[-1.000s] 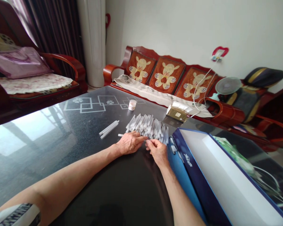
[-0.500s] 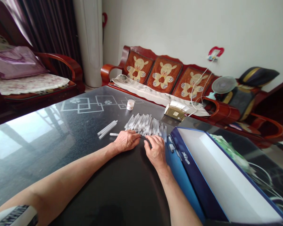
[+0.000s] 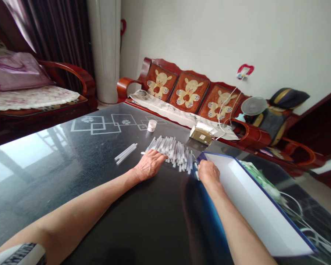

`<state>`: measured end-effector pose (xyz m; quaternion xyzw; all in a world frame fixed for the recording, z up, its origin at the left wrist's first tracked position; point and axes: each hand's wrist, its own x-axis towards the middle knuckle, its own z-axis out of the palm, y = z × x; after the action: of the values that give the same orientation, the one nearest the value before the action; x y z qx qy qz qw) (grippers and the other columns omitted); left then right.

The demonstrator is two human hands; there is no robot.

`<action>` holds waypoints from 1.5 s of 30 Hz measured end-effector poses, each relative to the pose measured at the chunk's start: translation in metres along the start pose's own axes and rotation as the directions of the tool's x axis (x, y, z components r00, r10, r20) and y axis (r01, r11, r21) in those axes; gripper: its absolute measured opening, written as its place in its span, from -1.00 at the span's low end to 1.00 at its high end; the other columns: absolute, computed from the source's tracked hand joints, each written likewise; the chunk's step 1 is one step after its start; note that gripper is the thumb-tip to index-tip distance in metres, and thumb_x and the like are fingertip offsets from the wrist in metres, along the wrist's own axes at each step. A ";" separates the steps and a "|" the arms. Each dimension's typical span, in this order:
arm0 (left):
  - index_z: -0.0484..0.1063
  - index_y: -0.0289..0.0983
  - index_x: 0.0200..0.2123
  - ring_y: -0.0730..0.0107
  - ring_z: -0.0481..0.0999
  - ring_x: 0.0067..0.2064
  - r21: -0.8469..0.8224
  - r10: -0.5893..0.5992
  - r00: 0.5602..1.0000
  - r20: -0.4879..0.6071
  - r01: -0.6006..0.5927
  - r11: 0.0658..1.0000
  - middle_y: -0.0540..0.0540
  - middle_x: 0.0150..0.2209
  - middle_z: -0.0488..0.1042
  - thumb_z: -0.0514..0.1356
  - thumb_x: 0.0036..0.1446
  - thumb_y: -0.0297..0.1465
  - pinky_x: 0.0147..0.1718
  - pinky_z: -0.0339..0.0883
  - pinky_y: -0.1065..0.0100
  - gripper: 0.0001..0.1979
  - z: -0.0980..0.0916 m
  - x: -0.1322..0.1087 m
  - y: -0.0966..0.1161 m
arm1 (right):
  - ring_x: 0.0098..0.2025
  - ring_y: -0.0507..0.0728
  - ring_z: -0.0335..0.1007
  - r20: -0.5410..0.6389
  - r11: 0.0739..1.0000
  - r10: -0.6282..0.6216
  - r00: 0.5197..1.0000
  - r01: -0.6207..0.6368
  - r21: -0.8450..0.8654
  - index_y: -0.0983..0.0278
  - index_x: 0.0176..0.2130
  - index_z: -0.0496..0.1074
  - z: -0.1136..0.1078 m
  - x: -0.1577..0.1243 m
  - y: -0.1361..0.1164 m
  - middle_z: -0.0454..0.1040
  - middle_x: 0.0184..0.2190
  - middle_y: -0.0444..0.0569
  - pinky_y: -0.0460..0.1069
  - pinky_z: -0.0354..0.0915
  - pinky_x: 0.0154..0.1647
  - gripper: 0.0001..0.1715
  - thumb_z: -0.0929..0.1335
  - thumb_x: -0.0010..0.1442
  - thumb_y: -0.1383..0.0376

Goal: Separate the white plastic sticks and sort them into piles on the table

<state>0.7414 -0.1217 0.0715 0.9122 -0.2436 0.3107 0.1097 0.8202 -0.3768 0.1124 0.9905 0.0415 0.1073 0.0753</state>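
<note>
Pale pen-like sticks (image 3: 178, 149) lie heaped mid-frame on a dark desk (image 3: 99, 158). Left hand (image 3: 150, 165) beside them, right hand (image 3: 209, 171) at the box (image 3: 251, 198), lower right; cannot tell if either grip is closed. Nudging knuckles could scatter them.

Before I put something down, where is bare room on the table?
Free: tabletop left of the small tube group, and just inside the left forearm. Crowded: around the tube pile, rightward to the open box.
</note>
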 end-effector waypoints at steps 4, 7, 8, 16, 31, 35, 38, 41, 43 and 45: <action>0.39 -0.27 -0.06 0.24 0.36 0.00 -0.089 0.046 0.993 -0.108 -0.056 0.994 -0.18 -0.09 0.48 -0.08 0.28 -0.48 -0.03 0.25 0.21 -0.70 -0.023 0.009 0.012 | -0.32 0.26 0.54 0.046 0.999 0.004 0.999 -0.002 -0.038 0.39 -0.36 0.58 0.008 0.005 -0.009 0.53 -0.39 0.29 0.02 0.32 -0.37 -0.77 0.31 0.07 0.52; 0.40 -0.25 -0.07 0.28 0.38 -0.02 -0.172 0.036 0.985 -0.168 -0.065 0.983 -0.16 -0.03 0.46 -0.05 0.28 -0.44 -0.02 0.27 0.21 -0.73 -0.038 0.015 0.020 | -0.33 0.27 0.54 0.033 0.999 -0.003 0.999 0.004 -0.031 0.42 -0.38 0.57 0.014 0.003 -0.015 0.53 -0.39 0.31 0.04 0.34 -0.36 -0.73 0.29 0.06 0.57; 0.40 -0.25 -0.09 0.30 0.39 -0.04 -0.225 0.001 0.981 -0.194 -0.046 0.973 -0.16 -0.03 0.45 -0.03 0.28 -0.42 -0.02 0.28 0.22 -0.74 -0.041 0.017 0.021 | -0.33 0.28 0.54 0.024 1.000 -0.003 1.000 0.004 -0.029 0.42 -0.37 0.57 0.015 0.002 -0.016 0.53 -0.38 0.32 0.04 0.35 -0.36 -0.72 0.27 0.07 0.58; 0.43 -0.30 -0.28 0.49 0.42 -0.43 -0.917 -0.676 0.737 -0.010 0.262 0.300 -0.01 -0.41 0.48 0.24 0.04 -0.26 -0.40 0.33 0.43 -0.77 -0.014 0.021 0.011 | -0.20 0.20 0.49 -0.287 0.937 -0.070 0.955 0.161 0.309 0.35 -0.19 0.51 0.014 -0.016 -0.021 0.53 -0.26 0.19 0.00 0.33 -0.21 -0.70 0.23 0.18 0.42; 0.47 -0.27 -0.25 0.29 0.47 -0.25 -0.208 -0.266 0.964 -0.003 0.260 0.943 -0.14 -0.30 0.49 0.10 0.17 -0.31 -0.20 0.34 0.27 -0.80 0.002 0.000 0.005 | -0.46 0.06 0.47 0.102 -0.183 0.197 0.975 -0.065 0.981 0.29 -0.29 0.46 0.044 -0.050 -0.082 0.55 -0.47 -0.06 -0.13 0.30 -0.58 -0.55 0.42 -0.02 -0.01; 0.47 -0.28 -0.28 0.30 0.45 -0.31 0.016 -0.147 0.982 0.122 0.146 0.989 -0.12 -0.40 0.45 0.04 0.25 -0.22 -0.28 0.33 0.33 -0.70 0.002 -0.001 0.016 | -0.46 0.08 0.45 0.012 0.000 0.081 0.997 -0.012 1.000 0.28 -0.30 0.48 0.039 -0.058 -0.087 0.53 -0.49 -0.08 -0.11 0.31 -0.55 -0.58 0.37 0.05 -0.01; 0.46 -0.27 -0.25 0.37 0.46 -0.36 -0.076 -0.193 0.969 0.157 0.207 0.975 -0.09 -0.38 0.45 0.03 0.27 -0.23 -0.41 0.29 0.42 -0.71 0.006 -0.002 0.022 | -0.48 0.06 0.42 -0.020 -0.002 0.025 0.999 0.020 1.000 0.28 -0.30 0.48 0.037 -0.060 -0.088 0.49 -0.52 -0.12 -0.12 0.30 -0.55 -0.61 0.37 0.05 0.01; 0.46 -0.29 -0.27 0.42 0.47 -0.39 -0.174 -0.262 0.953 0.149 0.286 0.942 -0.07 -0.37 0.46 0.08 0.24 -0.29 -0.43 0.27 0.45 -0.78 0.010 -0.002 0.024 | -0.49 0.03 0.41 0.011 -0.114 -0.004 1.000 -0.011 0.993 0.28 -0.27 0.47 0.037 -0.060 -0.093 0.48 -0.53 -0.15 -0.13 0.31 -0.55 -0.61 0.41 0.03 0.04; 0.46 -0.30 -0.30 0.42 0.47 -0.38 -0.192 -0.288 0.951 0.117 0.306 0.933 -0.07 -0.38 0.45 0.09 0.22 -0.32 -0.41 0.29 0.45 -0.80 0.012 -0.003 0.024 | -0.52 0.02 0.40 0.082 -0.224 0.006 0.997 -0.078 0.971 0.29 -0.28 0.45 0.037 -0.059 -0.098 0.47 -0.54 -0.16 -0.14 0.29 -0.58 -0.59 0.44 -0.01 0.04; 0.46 -0.31 -0.32 0.41 0.46 -0.37 -0.180 -0.304 0.950 0.076 0.313 0.933 -0.08 -0.39 0.43 0.10 0.22 -0.32 -0.39 0.30 0.45 -0.79 0.013 -0.003 0.023 | -0.54 0.00 0.38 0.158 -0.297 0.022 0.987 -0.144 0.944 0.30 -0.32 0.44 0.037 -0.058 -0.104 0.46 -0.55 -0.16 -0.16 0.26 -0.62 -0.59 0.46 -0.05 0.04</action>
<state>0.7344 -0.1450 0.0602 0.9315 -0.1285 0.2433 0.2378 0.7648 -0.2857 0.0482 0.6535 0.0384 -0.0022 -0.7560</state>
